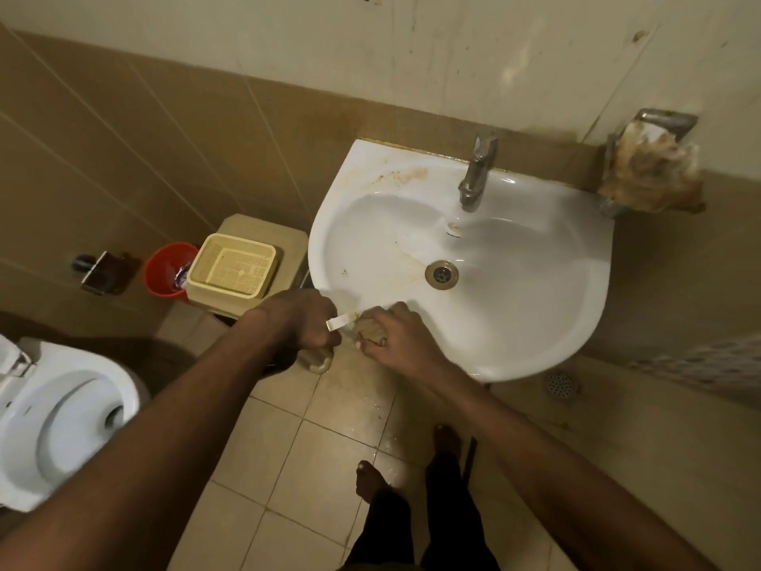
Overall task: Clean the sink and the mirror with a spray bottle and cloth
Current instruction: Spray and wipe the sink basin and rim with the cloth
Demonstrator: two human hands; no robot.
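A white wall-hung sink (535, 282) carries brown stains along its back left rim and down the bowl, with a metal tap (477, 171) at the back and a drain (441, 274) in the middle. My left hand (296, 319) grips a spray bottle (319, 358) at the sink's front left edge; its white nozzle pokes out toward my right hand, and the body hangs below my fist. My right hand (391, 335) holds a bunched beige cloth (370, 328) against the sink's front rim, right at the nozzle tip. No mirror is in view.
A beige stool with a cream plastic basket (230, 265) stands left of the sink, a red bucket (169, 267) beside it. A toilet (61, 418) is at lower left. A metal wall holder with a stained rag (652, 171) hangs right of the sink. My bare feet (370, 480) stand on wet tiles.
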